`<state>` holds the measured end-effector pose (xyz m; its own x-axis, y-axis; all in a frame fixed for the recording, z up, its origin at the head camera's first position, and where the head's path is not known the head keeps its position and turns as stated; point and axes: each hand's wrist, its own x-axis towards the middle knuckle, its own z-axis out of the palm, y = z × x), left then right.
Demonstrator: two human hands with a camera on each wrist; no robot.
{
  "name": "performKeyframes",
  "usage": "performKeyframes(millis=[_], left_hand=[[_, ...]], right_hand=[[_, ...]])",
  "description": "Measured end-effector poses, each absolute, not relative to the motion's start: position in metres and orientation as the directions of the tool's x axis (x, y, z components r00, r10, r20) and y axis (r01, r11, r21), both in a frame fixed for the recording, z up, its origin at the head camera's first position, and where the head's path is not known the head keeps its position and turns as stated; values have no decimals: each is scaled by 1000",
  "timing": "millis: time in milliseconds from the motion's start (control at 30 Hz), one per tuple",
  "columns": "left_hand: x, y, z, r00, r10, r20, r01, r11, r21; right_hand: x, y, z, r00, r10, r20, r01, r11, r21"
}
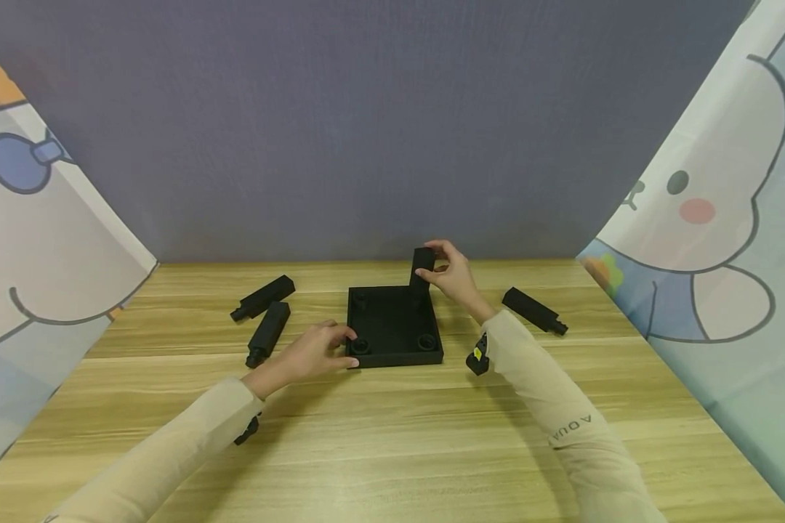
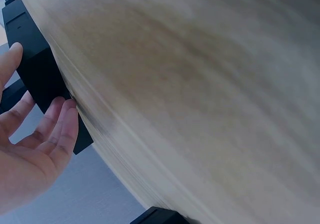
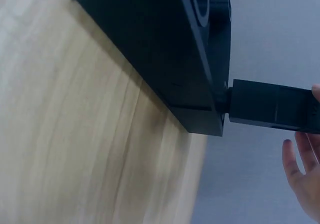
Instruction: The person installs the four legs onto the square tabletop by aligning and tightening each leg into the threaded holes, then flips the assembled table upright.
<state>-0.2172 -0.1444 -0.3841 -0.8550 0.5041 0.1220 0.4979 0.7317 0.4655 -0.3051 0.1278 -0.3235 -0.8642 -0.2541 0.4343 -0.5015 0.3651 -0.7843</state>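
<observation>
A shallow square black base (image 1: 395, 319) with raised edges and round corner sockets lies on the table. My left hand (image 1: 317, 350) holds its near left corner, thumb at the front wall and fingers by the left side; the left wrist view shows the thumb and fingertips against the black walls (image 2: 37, 64). At the far right corner, a square black leg (image 1: 421, 267) stands upright, its narrow end at the corner socket. Thumb and fingers of my right hand (image 1: 453, 274) pinch the leg's upper part. In the right wrist view, a short neck shows between the leg (image 3: 270, 105) and base (image 3: 150, 49).
Two more black legs with threaded ends, one farther back (image 1: 264, 296) and one nearer (image 1: 269, 333), lie left of the base. Another leg (image 1: 533, 310) lies to the right. A grey partition (image 1: 366, 131) rises behind the wooden table (image 1: 392, 443), with printed cloths on both sides.
</observation>
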Motion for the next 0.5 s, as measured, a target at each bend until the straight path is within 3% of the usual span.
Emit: performKeyframes(millis=[500], left_hand=[[-217,-144,-384,-854,507,118,499,732,464]], right_hand=[[-335,148,-332,-818,-451,357,-541,391,-745]])
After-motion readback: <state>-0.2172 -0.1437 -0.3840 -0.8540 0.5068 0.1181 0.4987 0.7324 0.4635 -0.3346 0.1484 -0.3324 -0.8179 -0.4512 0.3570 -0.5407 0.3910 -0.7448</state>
